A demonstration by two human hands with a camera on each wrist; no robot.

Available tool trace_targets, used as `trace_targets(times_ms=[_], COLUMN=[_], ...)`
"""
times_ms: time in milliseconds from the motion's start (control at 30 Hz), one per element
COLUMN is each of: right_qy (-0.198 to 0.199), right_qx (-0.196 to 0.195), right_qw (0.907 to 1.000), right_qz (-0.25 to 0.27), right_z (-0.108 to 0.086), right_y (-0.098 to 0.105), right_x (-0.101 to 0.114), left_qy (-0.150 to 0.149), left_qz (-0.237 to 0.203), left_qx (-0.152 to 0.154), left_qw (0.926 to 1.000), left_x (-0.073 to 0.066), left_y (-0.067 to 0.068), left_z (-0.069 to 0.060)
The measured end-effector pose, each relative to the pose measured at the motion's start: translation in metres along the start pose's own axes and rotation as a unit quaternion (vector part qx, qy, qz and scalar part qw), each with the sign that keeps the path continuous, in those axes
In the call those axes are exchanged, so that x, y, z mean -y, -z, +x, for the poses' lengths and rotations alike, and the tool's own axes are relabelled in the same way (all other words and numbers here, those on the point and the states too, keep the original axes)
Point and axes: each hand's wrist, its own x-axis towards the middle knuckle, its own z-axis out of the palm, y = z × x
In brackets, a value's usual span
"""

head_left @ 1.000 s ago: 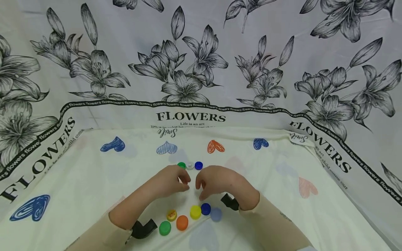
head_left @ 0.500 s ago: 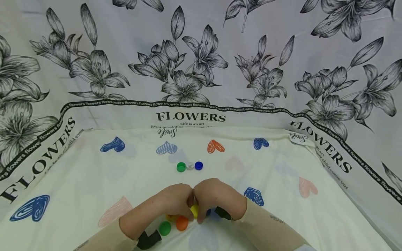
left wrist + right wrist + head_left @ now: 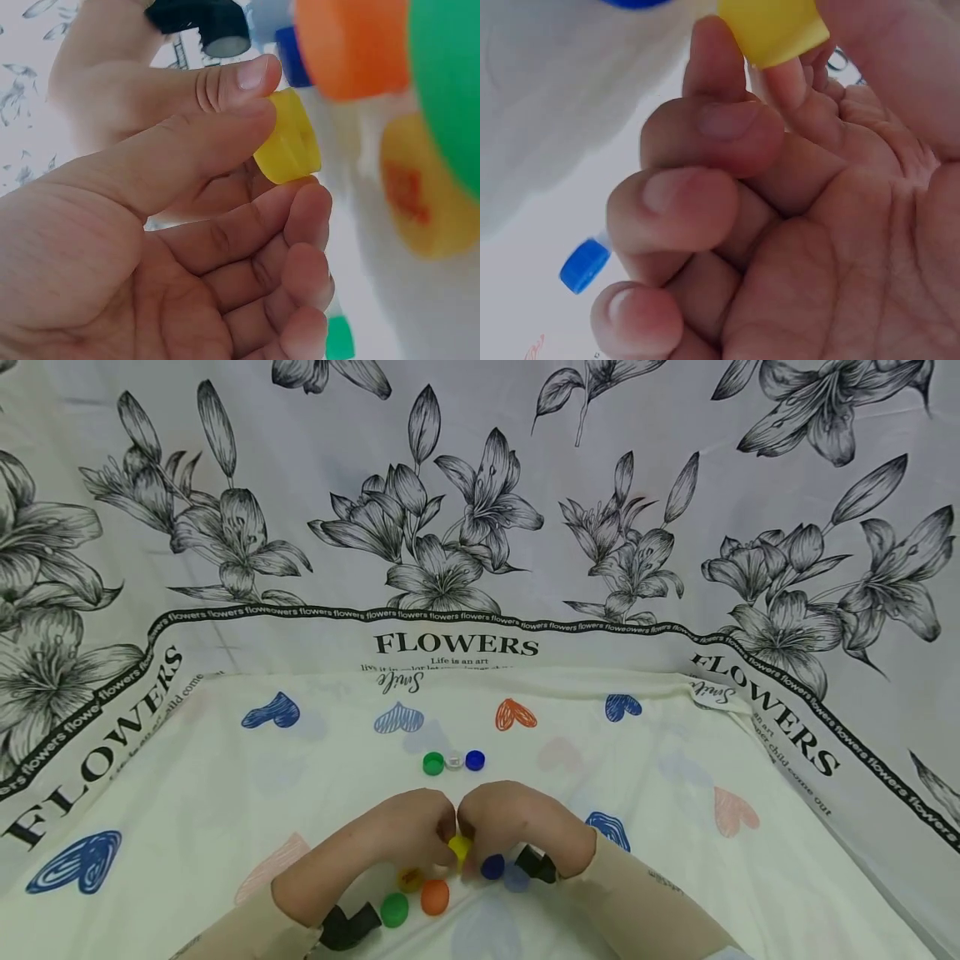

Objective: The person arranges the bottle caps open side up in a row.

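Both hands meet at one yellow cap (image 3: 460,847), raised off the cloth. In the left wrist view my left hand (image 3: 187,225) pinches the yellow cap (image 3: 287,139) between thumb and index finger, and the other hand's thumb lies against its edge. My right hand (image 3: 780,195) has its fingers curled, with thumb and index finger at the yellow cap (image 3: 772,30) in the right wrist view. In the head view the left hand (image 3: 408,831) and right hand (image 3: 510,822) touch at the knuckles.
Near the hands lie an orange cap (image 3: 435,897), a green cap (image 3: 394,910), a yellow-orange cap (image 3: 409,880) and a dark blue cap (image 3: 492,867). Farther back stand a green cap (image 3: 433,763), a clear cap (image 3: 453,760) and a blue cap (image 3: 475,761) in a row.
Both hands have come down toward the near caps and closed together. The yellow cap, earlier on the cloth beside the dark blue one, is now lifted between the fingers.
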Motion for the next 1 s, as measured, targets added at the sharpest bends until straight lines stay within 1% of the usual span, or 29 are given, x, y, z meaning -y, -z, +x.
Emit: trace_targets(times_ms=[100, 200, 300, 367, 467, 567, 633, 800, 900, 1000], right_qy=[0.009, 0.025, 0.045, 0.054, 0.057, 0.048, 0.045, 0.037, 0.018, -0.003], right_qx=[-0.011, -0.025, -0.039, -0.048, -0.060, -0.072, -0.085, -0.128, -0.146, -0.165], right_qw=[0.9998, 0.9991, 0.9973, 0.9957, 0.9939, 0.9923, 0.9898, 0.9813, 0.9774, 0.9724], right_qz=[0.014, 0.026, 0.043, 0.058, 0.073, 0.089, 0.105, 0.138, 0.151, 0.165], right_z=[-0.004, -0.008, -0.011, -0.013, -0.015, -0.015, -0.014, -0.010, -0.005, 0.000], right_y=[0.007, 0.016, 0.024, 0.028, 0.035, 0.040, 0.043, 0.047, 0.047, 0.047], right_x=[-0.004, -0.009, -0.016, -0.022, -0.032, -0.044, -0.051, -0.063, -0.069, -0.075], left_qy=[-0.010, -0.029, -0.040, -0.042, -0.037, -0.023, -0.008, 0.026, 0.026, 0.018], left_qz=[-0.006, -0.018, -0.044, -0.068, -0.109, -0.144, -0.163, -0.187, -0.193, -0.203], left_qx=[-0.013, -0.029, -0.050, -0.068, -0.100, -0.129, -0.148, -0.195, -0.209, -0.210], left_qw=[0.9999, 0.9990, 0.9970, 0.9945, 0.9883, 0.9808, 0.9754, 0.9625, 0.9583, 0.9563], left_x=[-0.001, 0.000, 0.002, 0.003, 0.000, -0.006, -0.010, -0.015, -0.011, -0.009], left_y=[0.007, 0.014, 0.019, 0.021, 0.022, 0.024, 0.026, 0.026, 0.022, 0.020], left_z=[-0.001, 0.001, 0.005, 0.009, 0.019, 0.033, 0.043, 0.062, 0.070, 0.076])
